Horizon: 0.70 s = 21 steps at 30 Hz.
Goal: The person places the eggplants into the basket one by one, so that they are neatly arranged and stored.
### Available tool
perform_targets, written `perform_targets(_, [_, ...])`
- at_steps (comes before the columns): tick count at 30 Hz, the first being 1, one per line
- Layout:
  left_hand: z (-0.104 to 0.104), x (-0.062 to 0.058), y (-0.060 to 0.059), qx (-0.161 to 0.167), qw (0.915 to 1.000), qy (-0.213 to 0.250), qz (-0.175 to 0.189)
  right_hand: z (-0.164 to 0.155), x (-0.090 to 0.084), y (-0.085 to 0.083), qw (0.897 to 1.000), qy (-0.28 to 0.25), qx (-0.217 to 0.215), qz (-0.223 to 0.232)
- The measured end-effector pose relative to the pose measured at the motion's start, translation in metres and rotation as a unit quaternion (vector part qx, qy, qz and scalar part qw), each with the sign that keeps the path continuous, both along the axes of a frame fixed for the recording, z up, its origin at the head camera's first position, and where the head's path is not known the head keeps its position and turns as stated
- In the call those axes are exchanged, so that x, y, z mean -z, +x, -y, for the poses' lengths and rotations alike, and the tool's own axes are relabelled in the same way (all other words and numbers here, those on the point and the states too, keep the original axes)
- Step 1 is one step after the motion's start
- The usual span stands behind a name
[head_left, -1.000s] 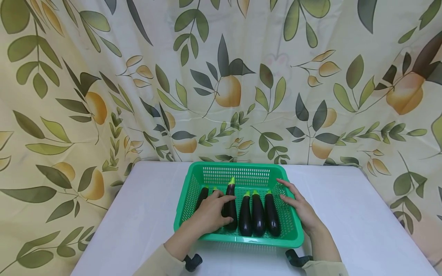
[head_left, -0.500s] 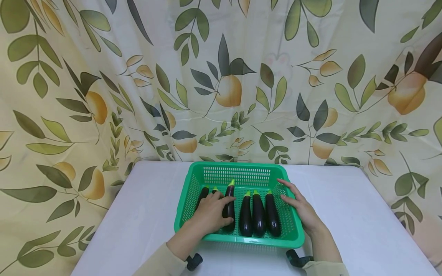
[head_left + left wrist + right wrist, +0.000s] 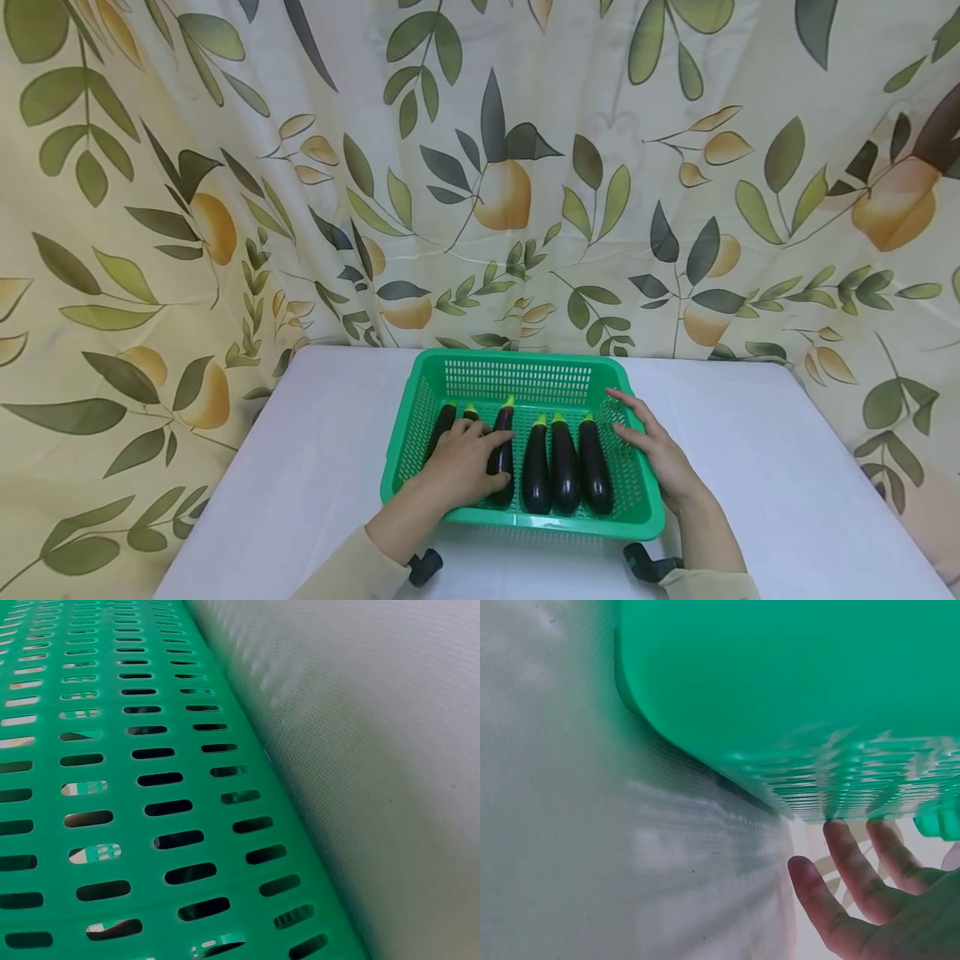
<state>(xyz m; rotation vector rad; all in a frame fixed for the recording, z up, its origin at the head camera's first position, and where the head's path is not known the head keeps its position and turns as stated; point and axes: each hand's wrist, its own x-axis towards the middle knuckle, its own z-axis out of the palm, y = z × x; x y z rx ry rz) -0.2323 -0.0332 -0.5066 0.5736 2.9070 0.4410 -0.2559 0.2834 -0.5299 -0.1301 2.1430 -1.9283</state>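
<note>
A green slotted basket (image 3: 525,360) stands on a white table (image 3: 750,467) and holds several dark purple eggplants with green caps. My left hand (image 3: 463,462) is inside the basket, its fingers and thumb curled round the third eggplant from the left (image 3: 506,427), which lies low among the others. Two eggplants (image 3: 442,419) lie partly hidden behind that hand. Three more eggplants (image 3: 564,467) lie side by side to the right. My right hand (image 3: 651,450) rests on the basket's right wall with straight fingers (image 3: 855,885). The left wrist view shows only the basket wall (image 3: 112,787).
A curtain (image 3: 480,167) printed with leaves and fruit hangs close behind the table and round its left and right sides. White tabletop (image 3: 375,750) lies bare on either side of the basket. The table's front edge is near my sleeves.
The eggplant in my left hand has come down from a raised, tilted pose to lie lower in the basket. My right hand has stayed on the basket's right wall.
</note>
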Motion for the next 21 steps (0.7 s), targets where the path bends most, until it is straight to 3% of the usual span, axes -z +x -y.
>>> perform_targets(21, [0.0011, 0.0017, -0.0006, 0.008, 0.9993, -0.008, 0.037, 0.0014, -0.0007, 0.0008, 1.000, 0.001, 0.000, -0.006])
